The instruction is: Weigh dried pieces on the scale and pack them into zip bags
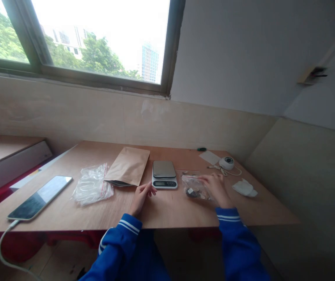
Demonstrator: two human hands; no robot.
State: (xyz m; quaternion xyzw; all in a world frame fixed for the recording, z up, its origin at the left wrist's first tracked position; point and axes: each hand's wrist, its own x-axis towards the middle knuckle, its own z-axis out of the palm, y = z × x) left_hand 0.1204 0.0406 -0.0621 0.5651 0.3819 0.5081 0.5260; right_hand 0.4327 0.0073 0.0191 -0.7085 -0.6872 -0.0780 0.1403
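A small digital kitchen scale [164,170] with a metal plate and a dark display lies flat on the table. My left hand [142,196] rests at its lower left corner, fingers loosely stretched out, nothing seen in them. To the right of the scale is a clear zip bag [195,186] with a small dark item inside, too unclear to name. My right hand [217,188] pinches the upper edge of this bag near its red seal line. A brown paper pouch [129,166], its mouth facing me, lies left of the scale, overlapping a stack of clear plastic bags [90,185].
A phone [40,198] with a white charging cable [2,240] lies at the left. At the right are a white dome camera [226,163] with its cable, a white paper [209,157] and a crumpled white wrapper [245,188]. A green-handled tool [201,149] lies by the wall.
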